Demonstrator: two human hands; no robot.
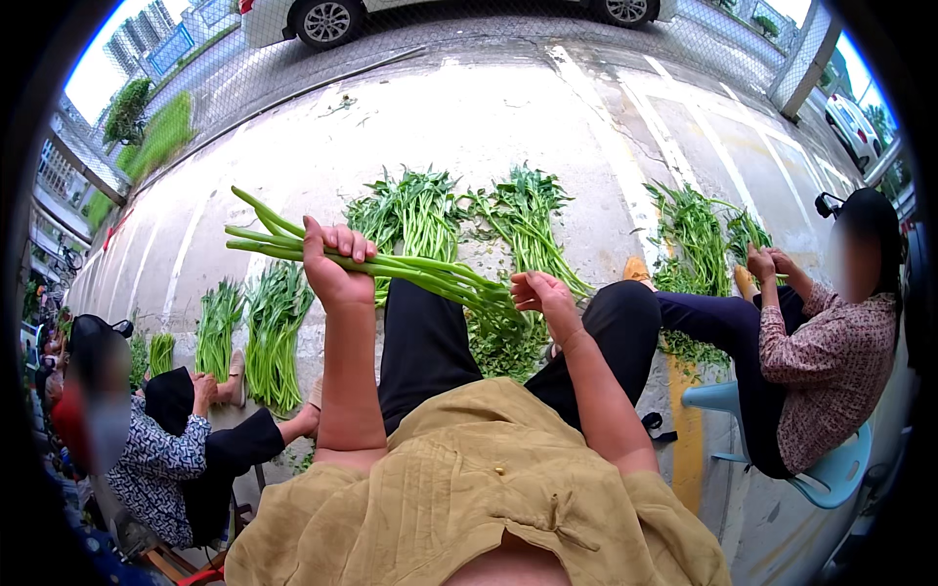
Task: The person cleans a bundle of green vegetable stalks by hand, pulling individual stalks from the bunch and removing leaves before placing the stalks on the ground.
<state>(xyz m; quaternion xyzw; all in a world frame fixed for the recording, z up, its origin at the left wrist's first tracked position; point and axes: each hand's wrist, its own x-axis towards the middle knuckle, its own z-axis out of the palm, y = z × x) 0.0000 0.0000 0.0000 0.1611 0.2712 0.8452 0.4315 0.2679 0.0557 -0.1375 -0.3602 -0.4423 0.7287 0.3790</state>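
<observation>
My left hand [337,266] is closed around a bunch of long green-stemmed leafy vegetables [435,277], which look like water spinach. Bare cut stems stick out to the left of the fist, while the leafy end hangs to the right, above my lap. At that leafy end is my right hand [549,301], its fingers curled and pinched together; whatever they hold is too small to make out. Loose leaves [503,347] lie on the ground between my knees, partly hidden by the bunch.
Ahead of my feet lie two heaps of the greens [425,215] [528,220], with more bundles [277,337] at left. A co-worker [826,342] sits on a blue plastic stool [840,469] at right, handling greens; another [161,454] sits at left. A mesh fence [469,39] stands beyond.
</observation>
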